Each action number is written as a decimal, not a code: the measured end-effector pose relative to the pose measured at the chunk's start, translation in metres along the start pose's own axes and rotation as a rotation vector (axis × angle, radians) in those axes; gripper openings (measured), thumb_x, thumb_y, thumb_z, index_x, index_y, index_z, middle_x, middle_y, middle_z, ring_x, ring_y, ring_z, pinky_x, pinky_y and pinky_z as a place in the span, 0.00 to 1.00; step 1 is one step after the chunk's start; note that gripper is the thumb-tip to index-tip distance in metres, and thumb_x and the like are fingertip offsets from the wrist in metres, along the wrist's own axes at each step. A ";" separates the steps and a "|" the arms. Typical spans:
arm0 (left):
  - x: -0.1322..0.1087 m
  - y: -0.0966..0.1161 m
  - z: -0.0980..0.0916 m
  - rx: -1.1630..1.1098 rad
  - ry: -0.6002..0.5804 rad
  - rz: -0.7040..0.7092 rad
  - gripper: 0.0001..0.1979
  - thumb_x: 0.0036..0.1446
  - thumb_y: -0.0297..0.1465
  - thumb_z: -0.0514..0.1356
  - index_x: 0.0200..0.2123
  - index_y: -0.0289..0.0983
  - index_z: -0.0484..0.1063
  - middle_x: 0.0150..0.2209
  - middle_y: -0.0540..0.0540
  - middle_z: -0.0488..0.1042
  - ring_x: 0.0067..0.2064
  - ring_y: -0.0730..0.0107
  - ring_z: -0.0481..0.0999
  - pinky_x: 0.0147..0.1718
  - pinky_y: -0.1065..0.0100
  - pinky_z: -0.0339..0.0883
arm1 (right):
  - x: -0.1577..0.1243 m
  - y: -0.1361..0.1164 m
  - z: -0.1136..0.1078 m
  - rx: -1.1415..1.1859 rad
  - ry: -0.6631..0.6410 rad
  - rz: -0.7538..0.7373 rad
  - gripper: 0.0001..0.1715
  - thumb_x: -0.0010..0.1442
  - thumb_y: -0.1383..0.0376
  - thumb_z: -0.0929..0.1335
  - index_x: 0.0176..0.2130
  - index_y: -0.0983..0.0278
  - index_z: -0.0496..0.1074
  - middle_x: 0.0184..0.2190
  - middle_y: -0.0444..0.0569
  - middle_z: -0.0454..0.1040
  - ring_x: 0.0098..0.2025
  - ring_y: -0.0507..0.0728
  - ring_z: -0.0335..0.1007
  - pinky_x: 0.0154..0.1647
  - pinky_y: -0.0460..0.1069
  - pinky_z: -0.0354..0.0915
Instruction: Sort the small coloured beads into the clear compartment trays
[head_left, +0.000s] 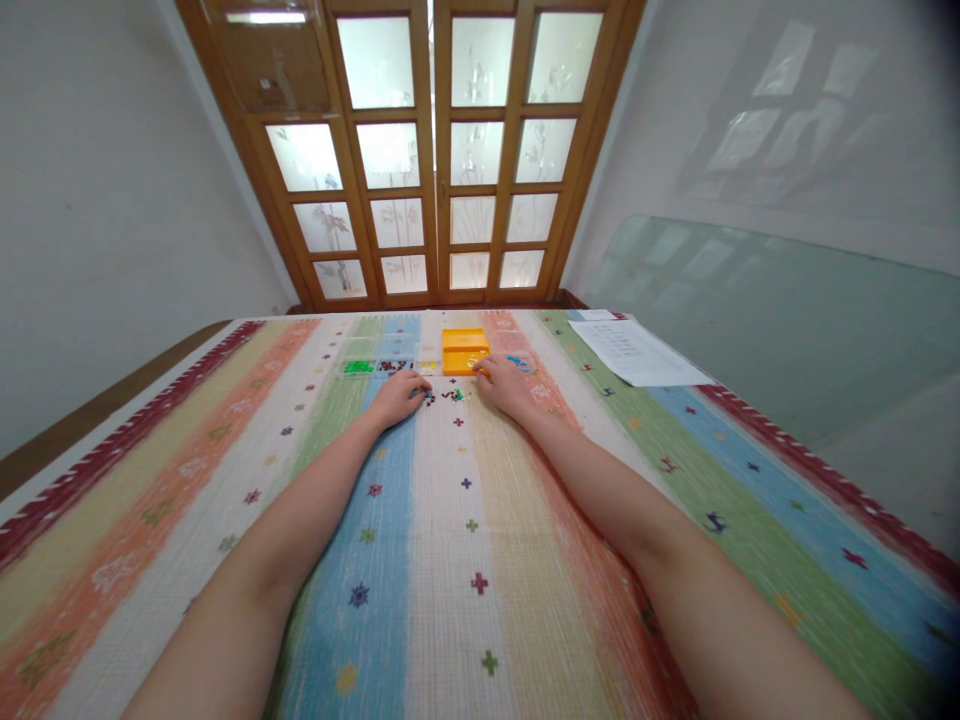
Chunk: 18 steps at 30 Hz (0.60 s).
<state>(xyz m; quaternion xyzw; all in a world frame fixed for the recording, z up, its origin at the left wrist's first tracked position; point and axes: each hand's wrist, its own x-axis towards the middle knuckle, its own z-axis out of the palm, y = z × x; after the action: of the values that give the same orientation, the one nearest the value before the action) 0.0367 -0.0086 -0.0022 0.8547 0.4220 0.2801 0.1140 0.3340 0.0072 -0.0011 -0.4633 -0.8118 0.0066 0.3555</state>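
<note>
My left hand (pixel 401 398) rests on the cloth with its fingers curled together beside a few dark small pieces (pixel 430 399). Whatever those fingers hold is too small to make out. A loose heap of small dark, red and green pieces (pixel 456 396) lies between my hands. At the front right corner of an open yellow box (pixel 466 338) is my right hand (pixel 506 384), its fingertips pinched together over the box's edge. What is in that pinch cannot be seen. A few pale bits show inside the box near the fingertips.
Left of the box, clear compartments hold green pieces (pixel 359 367), dark red pieces (pixel 395 366) and yellow pieces (pixel 428 367). Blue pieces (pixel 517 361) sit in a clear tray behind my right hand. Printed paper (pixel 637 350) lies to the right on the striped tablecloth (pixel 442 580).
</note>
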 end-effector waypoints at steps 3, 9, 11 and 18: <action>0.000 0.000 0.001 0.010 0.000 0.001 0.12 0.61 0.28 0.60 0.43 0.43 0.84 0.45 0.42 0.80 0.51 0.54 0.76 0.57 0.55 0.67 | -0.002 -0.015 -0.001 -0.019 -0.083 -0.077 0.11 0.68 0.69 0.67 0.44 0.62 0.81 0.44 0.54 0.79 0.48 0.62 0.71 0.53 0.56 0.65; -0.001 0.003 0.002 0.054 0.011 0.028 0.10 0.62 0.30 0.61 0.42 0.41 0.83 0.45 0.41 0.79 0.51 0.54 0.75 0.56 0.55 0.66 | -0.005 -0.030 0.002 -0.023 -0.162 -0.199 0.12 0.69 0.68 0.67 0.47 0.61 0.81 0.46 0.55 0.78 0.51 0.62 0.71 0.56 0.56 0.64; -0.001 0.006 0.002 0.055 0.022 0.021 0.10 0.62 0.30 0.61 0.43 0.41 0.83 0.45 0.41 0.78 0.51 0.54 0.75 0.57 0.55 0.66 | -0.005 -0.030 0.003 -0.024 -0.181 -0.211 0.13 0.70 0.67 0.67 0.48 0.61 0.81 0.47 0.54 0.78 0.51 0.61 0.71 0.56 0.56 0.64; -0.002 0.018 -0.004 -0.002 -0.012 0.102 0.08 0.61 0.30 0.62 0.40 0.42 0.83 0.45 0.43 0.77 0.52 0.55 0.74 0.58 0.54 0.65 | -0.005 -0.028 0.004 -0.032 -0.189 -0.217 0.12 0.70 0.67 0.67 0.48 0.60 0.81 0.47 0.53 0.79 0.51 0.61 0.71 0.56 0.56 0.64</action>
<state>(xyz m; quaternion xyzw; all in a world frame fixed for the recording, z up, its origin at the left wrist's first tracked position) 0.0446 -0.0214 0.0083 0.8766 0.3771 0.2807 0.1028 0.3122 -0.0112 0.0029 -0.3754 -0.8871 -0.0011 0.2687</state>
